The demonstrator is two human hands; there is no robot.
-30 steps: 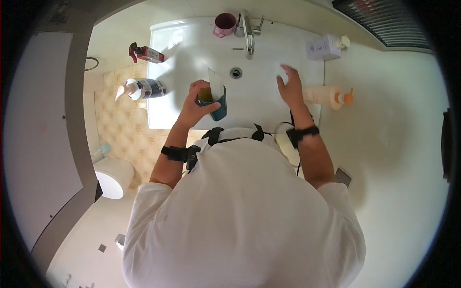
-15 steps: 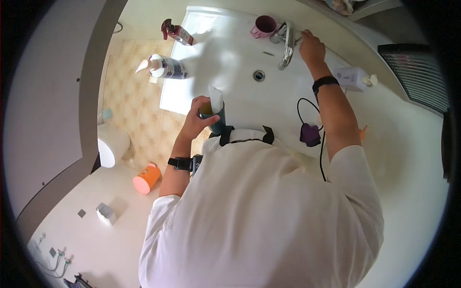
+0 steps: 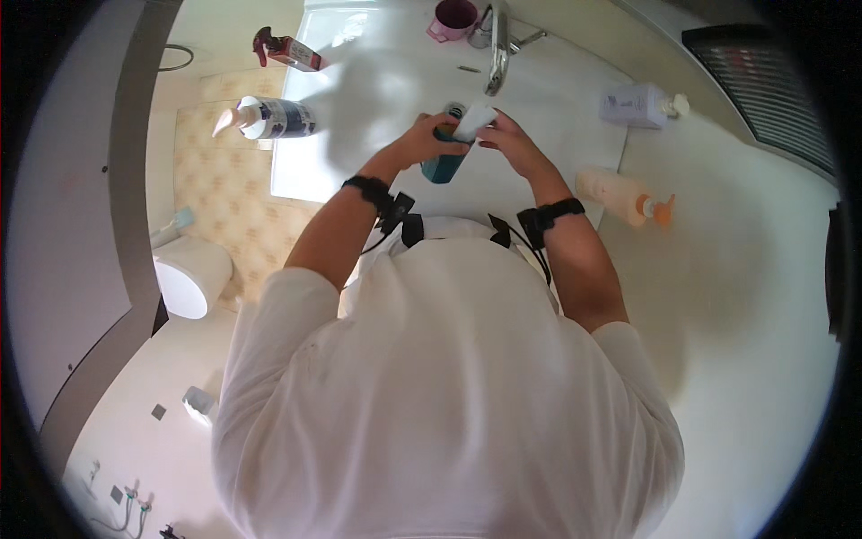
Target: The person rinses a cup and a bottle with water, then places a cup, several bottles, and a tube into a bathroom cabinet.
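Observation:
Over the front half of the white sink [image 3: 359,166], my left hand [image 3: 420,144] is closed round the rim of a teal cup [image 3: 442,169]. A flat white piece [image 3: 475,122] sticks up at the cup's mouth; its exact kind is not clear. My right hand [image 3: 512,144] is on the other side of the cup, with its fingertips closed on the white piece. The cup's inside is mostly hidden by fingers. Behind the cup are the drain [image 3: 455,110] and the chrome faucet [image 3: 498,58], its lever [image 3: 530,39] pointing right.
A pink mug [image 3: 453,16] stands left of the faucet. Along the sink's left side are a red spray bottle [image 3: 296,54] and a white pump bottle [image 3: 278,119]. A lilac pump bottle [image 3: 633,106] and a peach pump bottle [image 3: 615,193] stand on the right.
My right hand has left the faucet lever and come to the white piece at the cup. My left hand has carried the cup forward and right over the sink.

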